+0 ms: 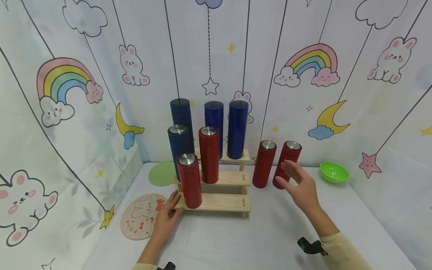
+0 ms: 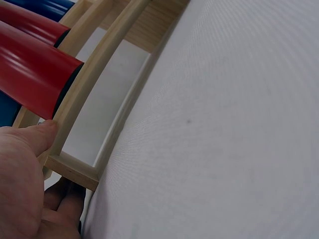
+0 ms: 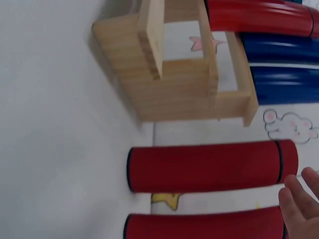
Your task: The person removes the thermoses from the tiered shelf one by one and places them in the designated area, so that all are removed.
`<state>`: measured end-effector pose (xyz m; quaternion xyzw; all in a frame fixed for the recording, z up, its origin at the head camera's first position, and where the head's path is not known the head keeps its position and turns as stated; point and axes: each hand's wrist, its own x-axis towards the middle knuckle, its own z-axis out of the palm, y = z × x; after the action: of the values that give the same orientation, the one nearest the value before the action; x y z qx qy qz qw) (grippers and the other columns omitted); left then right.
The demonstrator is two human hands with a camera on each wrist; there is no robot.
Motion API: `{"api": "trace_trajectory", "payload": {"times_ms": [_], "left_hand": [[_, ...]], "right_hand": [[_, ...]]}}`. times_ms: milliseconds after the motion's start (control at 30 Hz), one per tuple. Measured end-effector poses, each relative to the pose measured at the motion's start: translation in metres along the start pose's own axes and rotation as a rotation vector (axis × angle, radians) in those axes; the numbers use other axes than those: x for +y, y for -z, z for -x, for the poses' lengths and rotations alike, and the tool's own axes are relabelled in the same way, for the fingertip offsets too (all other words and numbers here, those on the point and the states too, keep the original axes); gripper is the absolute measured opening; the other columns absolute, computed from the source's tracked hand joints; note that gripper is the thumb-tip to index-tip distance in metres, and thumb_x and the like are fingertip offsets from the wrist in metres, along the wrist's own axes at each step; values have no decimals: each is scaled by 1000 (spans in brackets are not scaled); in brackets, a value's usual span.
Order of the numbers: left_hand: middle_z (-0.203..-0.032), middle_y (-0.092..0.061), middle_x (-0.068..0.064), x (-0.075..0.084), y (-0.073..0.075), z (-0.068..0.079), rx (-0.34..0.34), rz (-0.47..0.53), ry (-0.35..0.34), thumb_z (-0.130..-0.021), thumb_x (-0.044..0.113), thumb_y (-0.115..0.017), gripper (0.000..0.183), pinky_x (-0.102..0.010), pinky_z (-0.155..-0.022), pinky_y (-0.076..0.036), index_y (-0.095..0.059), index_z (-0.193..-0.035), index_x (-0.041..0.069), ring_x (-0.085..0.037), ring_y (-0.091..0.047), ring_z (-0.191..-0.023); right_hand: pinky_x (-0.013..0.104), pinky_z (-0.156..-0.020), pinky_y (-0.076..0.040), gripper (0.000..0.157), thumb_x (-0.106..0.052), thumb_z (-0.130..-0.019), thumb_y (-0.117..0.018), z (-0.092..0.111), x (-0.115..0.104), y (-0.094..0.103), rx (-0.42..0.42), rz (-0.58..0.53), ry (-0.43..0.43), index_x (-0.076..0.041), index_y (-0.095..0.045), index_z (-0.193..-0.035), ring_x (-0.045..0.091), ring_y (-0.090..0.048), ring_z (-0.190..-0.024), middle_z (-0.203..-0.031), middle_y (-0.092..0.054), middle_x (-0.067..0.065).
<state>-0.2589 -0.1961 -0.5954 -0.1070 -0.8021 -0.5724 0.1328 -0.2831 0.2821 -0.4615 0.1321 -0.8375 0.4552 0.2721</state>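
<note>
My left hand (image 1: 165,221) grips the left end of a three-step wooden rack (image 1: 222,202). In the left wrist view, its thumb (image 2: 42,134) lies on the lowest shelf beside a red thermos (image 2: 37,69) and fingers reach beneath. That red thermos stands upright at the left of the lowest step. Another red thermos (image 1: 209,157) and a blue one (image 1: 179,146) stand on the middle step. My right hand (image 1: 302,189), fingers spread and slightly bent, is at the rightmost red thermos (image 1: 291,152) on the table, partly covering it. Beside that is another red thermos (image 1: 264,165).
Three blue thermoses, one of them at the right (image 1: 237,131), stand on the top step. A green bowl (image 1: 334,172) sits at the back right. Left of the rack lie a green round mat (image 1: 160,174) and a bunny-print mat (image 1: 136,221). A patterned curtain (image 1: 229,71) closes the back.
</note>
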Motion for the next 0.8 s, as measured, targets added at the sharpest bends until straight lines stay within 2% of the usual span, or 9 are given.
{"api": "trace_trajectory", "payload": {"times_ms": [267,467,800], "left_hand": [[-172,-39,-8,0,0,0,-8,-32,24,-107,19,-73,57,-10,-108,-40,-55,-158,4,-31,-37,-157],[-172,-40,-10,1,0,-1,0,-23,12,-106,17,-73,56,-10,-107,-40,-55,-157,2,-33,-37,-157],[-171,-40,-13,3,0,0,1,-5,11,-106,13,-73,56,-10,-107,-40,-55,-157,-1,-36,-36,-157]], "right_hand": [[13,-105,-47,63,-9,-93,-88,3,-22,-15,-50,-25,53,-12,-61,-150,30,-68,-128,-140,-71,8],[14,-101,-49,63,-11,-94,-88,7,-33,-29,-100,-74,61,-12,-61,-151,30,-68,-129,-141,-71,8],[25,-107,-52,60,-11,-94,-87,13,-51,-60,-172,-190,71,-16,-64,-149,26,-68,-129,-142,-70,8]]}}
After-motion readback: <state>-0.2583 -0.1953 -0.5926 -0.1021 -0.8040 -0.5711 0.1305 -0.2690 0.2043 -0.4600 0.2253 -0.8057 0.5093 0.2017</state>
